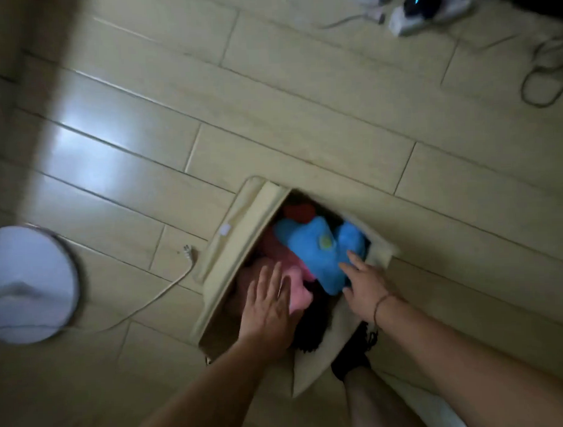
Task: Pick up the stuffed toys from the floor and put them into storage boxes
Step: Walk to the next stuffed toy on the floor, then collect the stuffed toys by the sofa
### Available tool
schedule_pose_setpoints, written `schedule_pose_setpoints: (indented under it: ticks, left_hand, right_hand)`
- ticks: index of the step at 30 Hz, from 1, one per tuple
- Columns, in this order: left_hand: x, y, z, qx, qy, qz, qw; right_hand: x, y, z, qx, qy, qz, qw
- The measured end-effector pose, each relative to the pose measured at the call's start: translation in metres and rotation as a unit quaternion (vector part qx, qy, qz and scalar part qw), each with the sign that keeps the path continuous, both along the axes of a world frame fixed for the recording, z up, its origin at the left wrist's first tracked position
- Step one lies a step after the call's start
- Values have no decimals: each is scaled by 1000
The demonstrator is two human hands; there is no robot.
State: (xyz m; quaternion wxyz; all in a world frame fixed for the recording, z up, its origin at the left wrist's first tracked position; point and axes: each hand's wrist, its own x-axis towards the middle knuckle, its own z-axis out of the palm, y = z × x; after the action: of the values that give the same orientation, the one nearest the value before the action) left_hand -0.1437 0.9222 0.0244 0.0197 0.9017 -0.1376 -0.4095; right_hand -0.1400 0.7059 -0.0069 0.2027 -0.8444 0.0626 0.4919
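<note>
**Both hands down on the toys in the beige box**

Left hand: fingers straight and close together, palm down, pressing flat on the pink plush toy at the near-left side of the storage box. Forearm reaches in from the bottom edge of view.

Right hand: fingers extended and slightly spread, tips touching the blue plush toy; nothing gripped. Thin dark band on the wrist.

Box: soft beige fabric, rectangular, flaps open, standing on the floor. Blue toy sits on top toward the right wall, fuzzy, with a small pale patch. Pink toy lies beside it to the left. A dark curly-textured toy fills the near corner; a red one the far corner.

Dark-socked foot just beside the box's near corner.

Farther out: pale plank floor, glossy. White round object at left edge, a cord with plug between it and the box. Power strip at the far right; view blurred.
</note>
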Motion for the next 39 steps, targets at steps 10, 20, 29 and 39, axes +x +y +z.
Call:
schedule_pose_setpoints:
  ticks: [10, 20, 29, 39]
  left_hand:
    - [-22, 85, 295, -80, 158, 292, 940]
    - [-79, 160, 423, -216, -57, 597, 771]
    - [-316, 258, 463, -199, -140, 828, 506]
    - [-612, 365, 457, -133, -149, 942, 271]
  right_hand:
    - [-6, -17, 319, -40, 31, -6, 999]
    - [25, 162, 446, 73, -102, 286, 950]
    - [-87, 399, 508, 130, -145, 536, 822]
    - [-368, 621, 506, 180, -45, 693, 696]
